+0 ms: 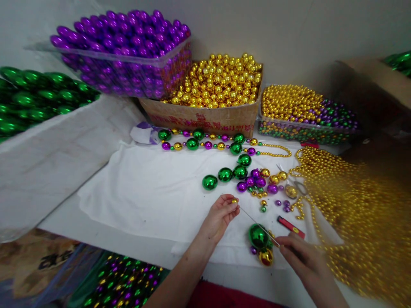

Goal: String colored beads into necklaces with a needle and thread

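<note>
My left hand [221, 216] pinches a small gold bead [235, 201] between thumb and fingertips. From that bead a thin, straight needle-like wire [252, 219] slants down to my right hand [300, 254], whose thumb and forefinger are closed on its lower end. Just left of the right fingertips, a large green bead [257, 235], a gold bead [265, 257] and a small purple bead [253, 250] sit in a bunch; I cannot tell whether they are threaded together. Beyond my hands lie loose green beads [225, 174], purple beads [260, 182] and gold beads [274, 179].
A red lighter [290, 226] and scissors [301, 187] lie near a heap of gold bead strands [362, 214]. A laid-out bead necklace [208, 145] stretches across the white cloth [138, 188]. Behind stand a purple-bead tub [118, 57], a gold-bead carton [205, 116] and a mixed-bead tub [302, 128].
</note>
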Action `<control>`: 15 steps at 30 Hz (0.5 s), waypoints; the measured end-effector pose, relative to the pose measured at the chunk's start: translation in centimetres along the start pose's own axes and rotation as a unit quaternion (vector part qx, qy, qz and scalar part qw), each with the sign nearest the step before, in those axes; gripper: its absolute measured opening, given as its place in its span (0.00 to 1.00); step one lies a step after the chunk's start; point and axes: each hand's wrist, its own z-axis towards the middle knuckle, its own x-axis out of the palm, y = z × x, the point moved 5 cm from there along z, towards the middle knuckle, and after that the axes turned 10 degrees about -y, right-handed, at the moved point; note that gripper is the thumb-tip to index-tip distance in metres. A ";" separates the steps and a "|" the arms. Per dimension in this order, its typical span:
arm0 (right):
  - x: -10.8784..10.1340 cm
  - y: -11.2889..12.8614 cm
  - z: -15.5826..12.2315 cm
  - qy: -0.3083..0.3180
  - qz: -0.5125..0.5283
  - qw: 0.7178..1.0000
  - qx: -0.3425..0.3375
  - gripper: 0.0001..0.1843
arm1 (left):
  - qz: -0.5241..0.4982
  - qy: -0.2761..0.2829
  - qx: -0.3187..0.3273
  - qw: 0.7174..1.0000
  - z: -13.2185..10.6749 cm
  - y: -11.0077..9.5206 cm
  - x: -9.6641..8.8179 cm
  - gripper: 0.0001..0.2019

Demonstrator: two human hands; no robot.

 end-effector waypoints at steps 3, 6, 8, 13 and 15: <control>1.2 0.0 1.0 -0.031 0.047 0.998 0.016 0.14 | 0.100 0.042 0.026 0.994 -0.5 0.3 1.2 0.12; 1.6 -0.8 1.7 -0.078 0.096 0.991 0.056 0.15 | 0.210 0.044 0.101 0.971 -0.3 -0.4 2.1 0.12; 1.4 -1.4 1.9 -0.096 0.118 0.985 0.083 0.16 | 0.262 -0.019 0.194 0.945 0.5 -1.6 2.3 0.11; 0.3 -2.1 1.6 -0.138 0.139 0.976 0.094 0.14 | 0.385 -0.097 0.367 0.841 2.8 -2.9 3.6 0.15; 0.1 -2.5 1.5 -0.133 0.132 0.978 0.095 0.14 | 0.378 -0.084 0.342 0.856 3.8 -2.5 3.9 0.15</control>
